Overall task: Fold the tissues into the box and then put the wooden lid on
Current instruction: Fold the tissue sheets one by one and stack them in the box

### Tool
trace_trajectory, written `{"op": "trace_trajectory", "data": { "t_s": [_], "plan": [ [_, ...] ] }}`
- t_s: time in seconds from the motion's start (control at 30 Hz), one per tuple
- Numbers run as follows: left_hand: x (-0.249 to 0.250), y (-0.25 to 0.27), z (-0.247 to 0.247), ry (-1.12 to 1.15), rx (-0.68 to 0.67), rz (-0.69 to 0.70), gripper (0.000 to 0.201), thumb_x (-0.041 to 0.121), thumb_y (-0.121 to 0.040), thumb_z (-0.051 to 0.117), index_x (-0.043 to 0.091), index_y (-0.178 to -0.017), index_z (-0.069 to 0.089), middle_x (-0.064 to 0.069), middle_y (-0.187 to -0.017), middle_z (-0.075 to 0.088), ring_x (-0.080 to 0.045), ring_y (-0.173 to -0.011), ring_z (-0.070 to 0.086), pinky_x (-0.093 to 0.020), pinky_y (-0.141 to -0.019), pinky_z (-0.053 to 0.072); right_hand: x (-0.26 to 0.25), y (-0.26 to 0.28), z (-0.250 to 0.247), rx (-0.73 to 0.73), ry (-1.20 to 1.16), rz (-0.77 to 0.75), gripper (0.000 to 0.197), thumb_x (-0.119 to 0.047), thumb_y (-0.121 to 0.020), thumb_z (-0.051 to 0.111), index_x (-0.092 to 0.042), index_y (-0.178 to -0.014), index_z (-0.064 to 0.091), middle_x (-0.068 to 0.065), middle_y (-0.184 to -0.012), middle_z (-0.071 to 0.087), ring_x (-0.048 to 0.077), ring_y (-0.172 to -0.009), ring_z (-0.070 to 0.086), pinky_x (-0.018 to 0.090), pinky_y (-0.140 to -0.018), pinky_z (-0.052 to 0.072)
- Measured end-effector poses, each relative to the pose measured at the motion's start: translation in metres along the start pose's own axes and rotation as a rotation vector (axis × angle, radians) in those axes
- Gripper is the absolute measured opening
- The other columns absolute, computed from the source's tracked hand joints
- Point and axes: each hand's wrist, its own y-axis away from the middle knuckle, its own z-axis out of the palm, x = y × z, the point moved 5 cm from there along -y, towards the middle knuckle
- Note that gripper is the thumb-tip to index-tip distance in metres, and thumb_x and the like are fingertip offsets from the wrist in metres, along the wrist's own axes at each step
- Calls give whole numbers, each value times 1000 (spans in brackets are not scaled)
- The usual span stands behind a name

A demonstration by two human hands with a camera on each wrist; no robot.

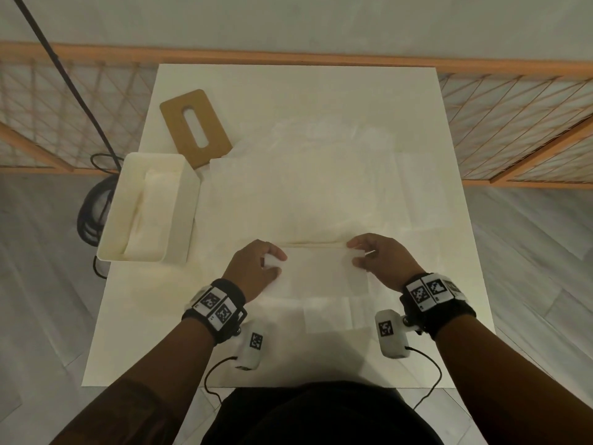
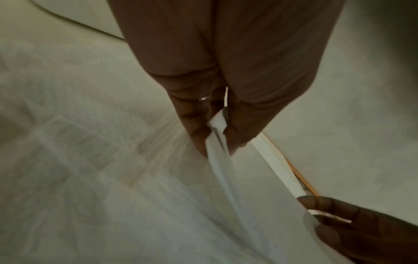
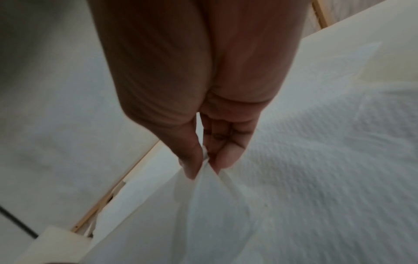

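A white tissue point(image 1: 316, 268) is held stretched between my two hands just above the table's near middle. My left hand point(image 1: 272, 260) pinches its left end between thumb and fingers; the left wrist view shows that pinch point(image 2: 217, 141) close up. My right hand point(image 1: 357, 253) pinches the right end, as seen in the right wrist view point(image 3: 204, 166). The open white box point(image 1: 179, 187) stands at the left edge with folded tissues point(image 1: 150, 213) inside. Behind it the wooden lid point(image 1: 175, 115) with a slot lies flat.
More white tissues point(image 1: 321, 187) lie spread over the middle of the white table point(image 1: 449, 316). A wooden lattice rail point(image 1: 513, 101) runs behind the table. A black cable point(image 1: 67, 78) drops to a coil on the floor at the left.
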Motion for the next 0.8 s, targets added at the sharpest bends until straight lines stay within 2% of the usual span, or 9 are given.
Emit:
{"op": "trace_trajectory", "data": {
  "t_s": [0.1,0.3,0.37,0.43,0.5,0.6,0.67,0.73,0.8],
  "plan": [
    [1,-2,1,-27,41,2,25,10,-85,75,32,-93,67,2,-105,64,-19,-89,62,-26,-82,51,2,-4,2,55,4,14,28,-12,-86,76,-34,-103,70,-9,-111,67,13,-83,65,17,-71,44],
    [1,-10,-1,-62,82,19,21,7,-85,75,25,-95,68,8,-105,60,-16,-80,62,-14,-72,46,-3,-9,6,134,24,-27,24,-8,-89,72,-24,-106,70,-5,-108,67,10,-81,66,6,-60,44],
    [-1,-12,0,-71,86,8,21,7,-85,75,25,-93,67,8,-106,58,-13,-80,61,-16,-74,47,-4,-10,7,147,32,-28,24,-7,-89,72,-23,-106,70,-4,-106,67,12,-81,65,4,-60,44],
    [-1,-14,1,-122,95,-2,23,8,-84,76,25,-95,65,7,-114,52,-17,-86,60,-21,-79,47,-5,-13,8,157,78,-32,24,-9,-88,74,-25,-105,69,-4,-105,66,13,-83,65,10,-69,48],
    [4,-13,2,-244,138,42,33,6,-79,78,24,-104,64,4,-127,41,-17,-98,51,-22,-84,44,-8,-18,5,197,154,-52,22,-15,-88,74,-26,-106,67,-4,-102,63,13,-85,61,24,-79,51],
    [24,-11,10,-466,156,261,56,2,-68,74,25,-117,60,1,-136,37,-22,-109,44,-32,-88,44,-19,-34,-14,336,197,-45,22,-25,-92,70,-21,-113,65,2,-112,58,17,-95,60,26,-79,42],
    [34,-10,21,-617,69,352,60,10,-70,70,30,-125,57,3,-136,43,-26,-114,47,-40,-92,43,-27,-53,-30,414,180,13,32,-29,-93,69,-16,-121,61,8,-127,53,25,-108,59,27,-85,42],
    [35,-13,31,-714,-45,322,55,23,-81,63,33,-134,52,6,-138,44,-27,-122,46,-43,-99,39,-34,-72,-41,416,190,120,48,-35,-93,70,-14,-133,53,12,-139,46,31,-124,54,35,-98,45],
    [33,-17,35,-725,-88,279,51,30,-87,58,33,-137,49,6,-140,44,-27,-125,44,-42,-101,37,-36,-90,-47,364,223,231,68,-42,-91,72,-10,-142,43,14,-146,42,35,-132,49,42,-108,43]
  ]
}}
